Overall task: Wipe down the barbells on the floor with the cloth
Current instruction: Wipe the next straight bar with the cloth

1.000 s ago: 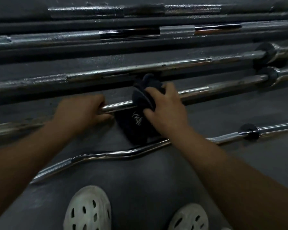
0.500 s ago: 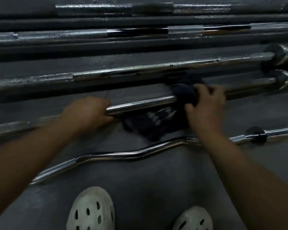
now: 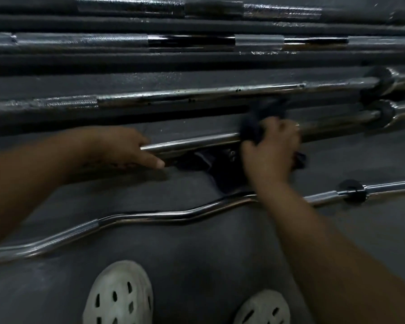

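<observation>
- Dim overall; floor (image 3: 197, 242) flat dk grey, little detail.
- Thin glare streaks on bars (image 3: 173, 97), strongest on held bar (image 3: 197, 141); dk shadow bands on their near sides.
- Right hand (image 3: 270, 148) & cloth (image 3: 253, 129) smeared by motion blur; left hand (image 3: 124, 146) sharper.
- Wide-angle lens: bars bow twd edges, corners soft.
- Pale shoes (image 3: 119, 295) = brightest patch.

Four straight chrome bars are counted: farthest bar (image 3: 131, 5), second bar (image 3: 80, 40), third bar (image 3: 173, 95) and nearest straight bar (image 3: 197, 141). One curved bar (image 3: 150, 215) is shown. Three dark collars are marked: upper collar (image 3: 379, 83), middle collar (image 3: 386, 113), lower collar (image 3: 352, 191). One cloth (image 3: 250, 129), two hands (left hand (image 3: 126, 146), right hand (image 3: 271, 150)) and two white shoes (left shoe (image 3: 119, 295), right shoe (image 3: 264, 309)) are included.
</observation>
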Motion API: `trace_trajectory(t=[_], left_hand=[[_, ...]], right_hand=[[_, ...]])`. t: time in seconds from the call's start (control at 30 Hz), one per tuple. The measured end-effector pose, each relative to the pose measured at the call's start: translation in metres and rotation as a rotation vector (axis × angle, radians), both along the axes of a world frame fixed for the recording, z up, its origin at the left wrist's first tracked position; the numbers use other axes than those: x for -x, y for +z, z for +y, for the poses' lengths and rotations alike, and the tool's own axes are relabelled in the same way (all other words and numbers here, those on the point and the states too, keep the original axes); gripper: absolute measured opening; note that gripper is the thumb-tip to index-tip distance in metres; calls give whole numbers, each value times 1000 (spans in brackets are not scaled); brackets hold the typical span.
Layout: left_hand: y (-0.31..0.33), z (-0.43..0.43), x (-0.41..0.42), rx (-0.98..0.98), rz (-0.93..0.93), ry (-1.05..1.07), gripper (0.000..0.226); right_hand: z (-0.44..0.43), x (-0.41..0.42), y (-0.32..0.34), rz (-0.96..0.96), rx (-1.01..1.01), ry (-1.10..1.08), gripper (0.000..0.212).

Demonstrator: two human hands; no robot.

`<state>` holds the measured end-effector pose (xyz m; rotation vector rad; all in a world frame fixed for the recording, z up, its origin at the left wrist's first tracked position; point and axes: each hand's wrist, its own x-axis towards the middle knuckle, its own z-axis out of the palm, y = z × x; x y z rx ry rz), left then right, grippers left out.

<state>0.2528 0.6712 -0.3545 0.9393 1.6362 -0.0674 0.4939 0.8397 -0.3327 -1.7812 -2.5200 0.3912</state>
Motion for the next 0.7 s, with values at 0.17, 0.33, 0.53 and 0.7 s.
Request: trace_trajectory(t=[0.17,0.33,0.53,0.7], left_hand=[[9,-19,-18,-235,444,13,59],[-2,-41,-27,-286,637,-13,49],[8,-34,-2,-230,511,26,54],[-1,-70,-25,-467,831,32,60]], right_hand=[[-32,17,16,1,185,601,39],[40,-24,3,-40,8,43,45],[-57,51,5,142,163,590,46],[5,6,-4,103,47,215,74]])
